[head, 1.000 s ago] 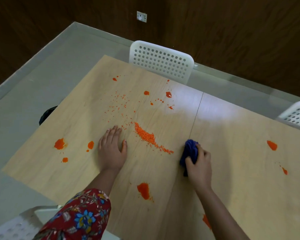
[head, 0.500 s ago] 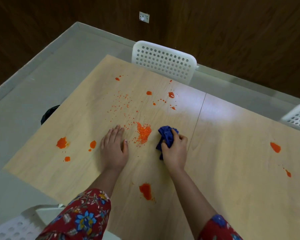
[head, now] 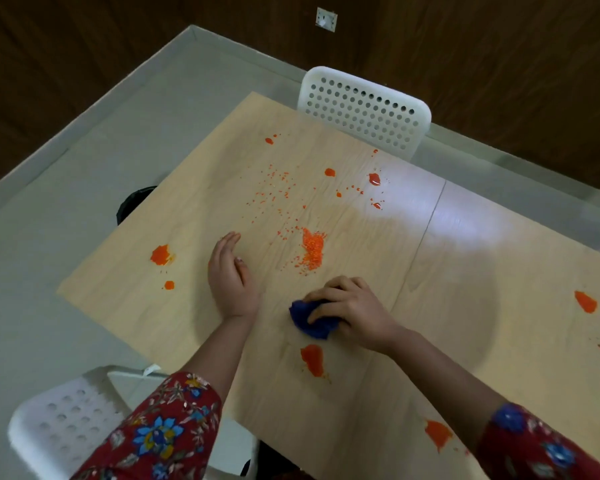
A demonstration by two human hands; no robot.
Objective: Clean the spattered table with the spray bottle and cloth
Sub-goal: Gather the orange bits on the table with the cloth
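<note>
Head view: wiping the spattered tabletop [head: 465, 306].
Right hand [head: 350, 311] is bunching the blue cloth [head: 310, 320] in its grip, just short of the grain pile [head: 313, 247]; left hand [head: 231, 282] is resting beside it, grip wide. Gathering that pile is likely coming next.

A single head-worn wide-angle camera looks forward and steeply down, close above the table [head: 465, 271], wall [head: 499, 64] along the frame's top.
</note>
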